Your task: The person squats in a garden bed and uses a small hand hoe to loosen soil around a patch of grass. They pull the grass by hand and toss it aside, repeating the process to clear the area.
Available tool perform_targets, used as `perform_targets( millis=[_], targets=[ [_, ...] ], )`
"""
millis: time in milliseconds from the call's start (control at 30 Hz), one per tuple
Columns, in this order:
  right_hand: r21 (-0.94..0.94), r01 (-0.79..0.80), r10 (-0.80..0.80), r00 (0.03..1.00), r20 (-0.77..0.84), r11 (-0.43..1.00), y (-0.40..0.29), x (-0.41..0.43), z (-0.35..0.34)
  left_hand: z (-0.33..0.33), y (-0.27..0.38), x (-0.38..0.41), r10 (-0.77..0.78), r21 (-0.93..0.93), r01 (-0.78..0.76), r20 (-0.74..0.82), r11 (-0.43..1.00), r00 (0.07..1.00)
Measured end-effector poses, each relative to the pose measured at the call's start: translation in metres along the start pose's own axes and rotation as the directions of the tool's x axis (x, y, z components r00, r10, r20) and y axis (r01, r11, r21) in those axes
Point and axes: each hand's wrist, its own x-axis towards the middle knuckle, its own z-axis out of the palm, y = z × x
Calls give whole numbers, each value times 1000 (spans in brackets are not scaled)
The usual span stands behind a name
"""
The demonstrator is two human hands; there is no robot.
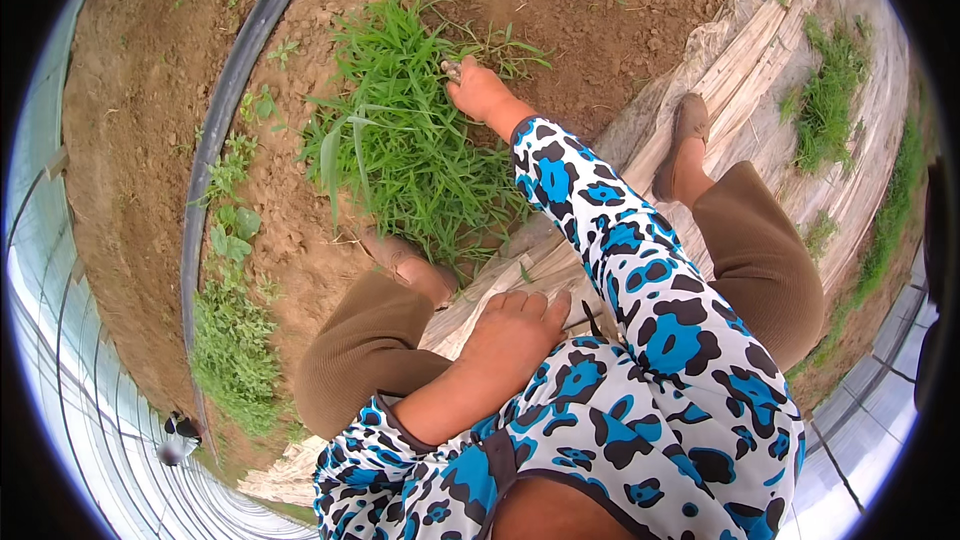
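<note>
My right hand (484,92) reaches forward to the right edge of a dense heap of green grass (405,112). Its fingers are curled, with a grey-brown, soil-coloured bit at their tips; whether that is dirty fingers or something held is unclear. Thin weed stems (517,54) spread over the soil just beyond this hand. My left hand (514,330) is back-up in front of my lap, fingers bent and fingertips hidden. Beside its thumb a dark, narrow, pointed thing (592,319) shows, partly covered by my patterned clothing.
A black hose (217,142) curves along the left, beside low leafy weeds (236,352). My brown shoes (405,259) flank wrinkled pale plastic sheeting (720,82). More grass (829,101) grows at right. A person (180,435) is far off near the ribbed greenhouse wall (97,390).
</note>
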Motion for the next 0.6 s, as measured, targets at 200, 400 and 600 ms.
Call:
perform_targets(
  millis=[200, 400, 600],
  targets=[
    [61, 0, -3, 999, 49, 998, 24, -34, 3, -7, 1, 15, 11, 3, -11, -4, 1000, 1000],
    [-7, 98, -98, 995, -2, 995, 44, -49, -19, 2, 2, 13, 7, -32, -6, 35, 999, 999],
    [-135, 45, -35, 997, 74, 990, 6, 5, -18, 2, 2, 19, 6, -50, -4, 43, 999, 999]
  ],
)
